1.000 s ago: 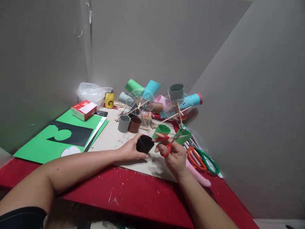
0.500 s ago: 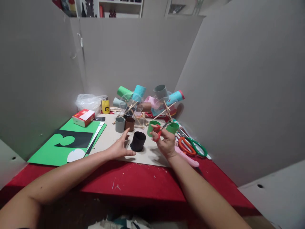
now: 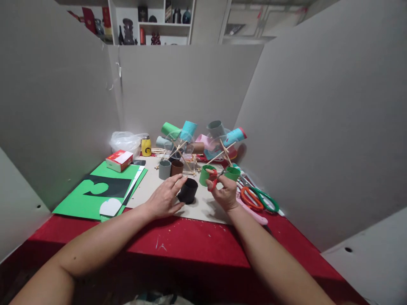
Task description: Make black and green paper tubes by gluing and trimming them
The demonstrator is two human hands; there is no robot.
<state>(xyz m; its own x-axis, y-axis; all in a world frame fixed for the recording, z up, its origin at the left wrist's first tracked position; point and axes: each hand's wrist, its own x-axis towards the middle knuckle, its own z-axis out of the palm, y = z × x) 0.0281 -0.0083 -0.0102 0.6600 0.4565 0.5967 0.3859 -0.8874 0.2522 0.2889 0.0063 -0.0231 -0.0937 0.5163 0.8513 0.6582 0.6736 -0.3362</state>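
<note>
My right hand has its fingers in the red handles of a small pair of scissors, whose blades point away toward the green paper cups. Just left of the black paper cup, my left hand is open, thumb and fingers apart, its fingertips at or very near the cup's side. The black cup stands upright on a pale board. Behind it stand a grey cup and a brown cup. Two green cups, one at the left and one at the right, stand near the scissors.
Green sheets with cut black and white paper lie left, under a red-white box. Stick-and-disc wheels with coloured tubes stand behind. Larger orange scissors and green scissors lie right. Grey panels enclose the red table.
The view has tilted up a little, showing more shelf. My left hand has come closer around the black cup's left side. My right hand still holds the scissors in about the same place.
</note>
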